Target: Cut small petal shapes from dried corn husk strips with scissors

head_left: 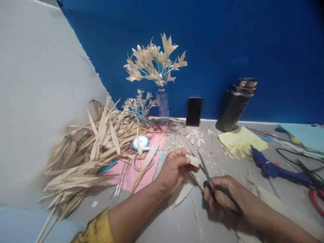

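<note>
Between the thumb and fingers of my left hand (pixel 175 170) is a small pale piece of corn husk (pixel 193 161). My right hand (pixel 225 194) grips black-handled scissors (pixel 208 174), with fingers through the loops. The scissor blades are parted and point up and away, close beside the husk piece's right edge; I cannot tell whether they touch it. Beneath my left hand lies a larger flat piece of husk (pixel 181 193). Small husk scraps (pixel 199 139) are scattered over the table beyond both hands.
A heap of dried corn husks (pixel 101 145) lies left, by pink paper (pixel 152 172) and a ribbon roll (pixel 140 142). Husk flowers (pixel 154 60) stand in a clear bottle (pixel 162 104). Behind are a phone (pixel 194 111) and a flask (pixel 235 106). Right lie a blue glue gun (pixel 275 168) and pliers (pixel 316 195).
</note>
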A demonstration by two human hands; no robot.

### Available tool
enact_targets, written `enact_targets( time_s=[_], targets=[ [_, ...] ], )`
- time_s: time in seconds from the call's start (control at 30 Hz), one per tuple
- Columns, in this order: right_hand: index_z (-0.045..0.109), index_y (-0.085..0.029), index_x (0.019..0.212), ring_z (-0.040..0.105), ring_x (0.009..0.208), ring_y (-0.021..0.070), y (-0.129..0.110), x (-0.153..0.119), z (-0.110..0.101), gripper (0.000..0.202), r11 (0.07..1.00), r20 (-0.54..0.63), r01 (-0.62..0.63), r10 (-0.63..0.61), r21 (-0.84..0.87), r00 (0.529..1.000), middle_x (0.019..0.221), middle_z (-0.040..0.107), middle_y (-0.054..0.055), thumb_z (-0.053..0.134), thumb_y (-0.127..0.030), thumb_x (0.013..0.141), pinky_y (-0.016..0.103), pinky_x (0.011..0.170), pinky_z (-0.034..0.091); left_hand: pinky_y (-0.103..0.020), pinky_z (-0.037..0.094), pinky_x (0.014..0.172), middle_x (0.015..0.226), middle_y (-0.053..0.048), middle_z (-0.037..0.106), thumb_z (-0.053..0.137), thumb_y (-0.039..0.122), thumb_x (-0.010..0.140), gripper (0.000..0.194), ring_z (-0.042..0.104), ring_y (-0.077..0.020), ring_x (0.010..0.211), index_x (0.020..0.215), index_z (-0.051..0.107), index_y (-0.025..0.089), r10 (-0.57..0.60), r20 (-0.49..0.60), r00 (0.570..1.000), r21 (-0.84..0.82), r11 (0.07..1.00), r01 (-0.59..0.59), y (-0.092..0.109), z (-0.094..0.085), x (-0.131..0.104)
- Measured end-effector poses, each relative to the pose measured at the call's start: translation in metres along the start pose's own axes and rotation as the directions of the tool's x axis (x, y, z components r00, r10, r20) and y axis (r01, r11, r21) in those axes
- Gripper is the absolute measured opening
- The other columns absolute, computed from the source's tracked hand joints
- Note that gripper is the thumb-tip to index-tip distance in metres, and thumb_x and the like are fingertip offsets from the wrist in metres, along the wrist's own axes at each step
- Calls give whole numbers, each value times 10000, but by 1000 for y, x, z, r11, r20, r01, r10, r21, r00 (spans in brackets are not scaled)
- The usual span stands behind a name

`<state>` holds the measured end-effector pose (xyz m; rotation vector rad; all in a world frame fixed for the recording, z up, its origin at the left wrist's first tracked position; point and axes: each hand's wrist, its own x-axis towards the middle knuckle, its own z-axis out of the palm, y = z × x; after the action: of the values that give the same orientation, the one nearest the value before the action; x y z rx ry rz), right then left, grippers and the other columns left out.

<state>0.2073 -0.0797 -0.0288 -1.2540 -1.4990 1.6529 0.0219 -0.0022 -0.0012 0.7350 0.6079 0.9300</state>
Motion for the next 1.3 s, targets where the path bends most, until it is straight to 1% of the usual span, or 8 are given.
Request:
enact_targets(
  time_s=[0.17,0.33,0.47,0.7,0.87,1.03,1.13,1.3],
  targets=[
    [670,-141,758,536,559,148,-12,0,3,557,997,-28,-35,34,-67,999,634,687,64,657,-698,768,238,508,357,-289,502,624,644,-28,648,685,169,637,111,616,-148,580,659,580,143,15,12,1000,13,1000,-15,-1,-1,1],
    [653,-140,698,507,541,139,-21,0,8,576,994,-56,-76,71,-76,996,598,659,62,641,-713,754,243,512,336,-297,512,634,654,-21,634,674,156,645,99,616,-147,597,660,576,148,33,15,999,24,999,-33,-1,-1,1],
    [638,-145,666,492,503,129,-19,-1,9,525,989,-63,-121,116,-85,991,566,639,50,639,-662,759,241,495,313,-301,521,639,651,-14,618,674,147,639,100,600,-137,597,654,576,148,33,1,999,27,999,-33,-1,-2,1],
    [614,-147,616,442,481,110,-18,1,8,414,983,-69,-123,114,-137,991,544,637,45,629,-534,760,232,477,287,-293,516,624,644,-16,616,681,151,631,108,595,-136,586,647,574,147,32,-2,999,42,999,-32,0,-1,2],
    [604,-154,617,447,492,113,-20,1,9,397,980,-63,-125,116,-156,991,551,631,42,611,-522,766,229,480,292,-300,520,637,641,-16,624,688,158,642,113,606,-141,584,651,577,146,29,-2,1000,51,998,-28,-1,-1,3],
    [581,-166,595,406,467,105,-19,1,8,356,979,-69,-143,134,-146,989,532,597,27,610,-480,758,234,462,267,-294,509,644,648,-25,645,686,160,643,112,628,-149,585,664,577,146,25,-1,1000,45,999,-25,-3,-3,2],
    [559,-172,567,397,475,107,-17,1,8,368,979,-68,-126,116,-163,991,522,584,27,597,-485,757,236,465,262,-292,505,648,648,-30,653,683,159,641,111,631,-150,584,664,575,146,22,5,1000,42,999,-23,-3,-4,2],
    [520,-183,543,393,466,106,-14,0,7,368,981,-66,-135,127,-140,990,485,522,0,598,-473,756,233,459,269,-298,506,644,652,-30,649,682,163,646,104,632,-154,588,663,581,145,29,15,999,44,999,-30,-3,-4,3]
  ],
)
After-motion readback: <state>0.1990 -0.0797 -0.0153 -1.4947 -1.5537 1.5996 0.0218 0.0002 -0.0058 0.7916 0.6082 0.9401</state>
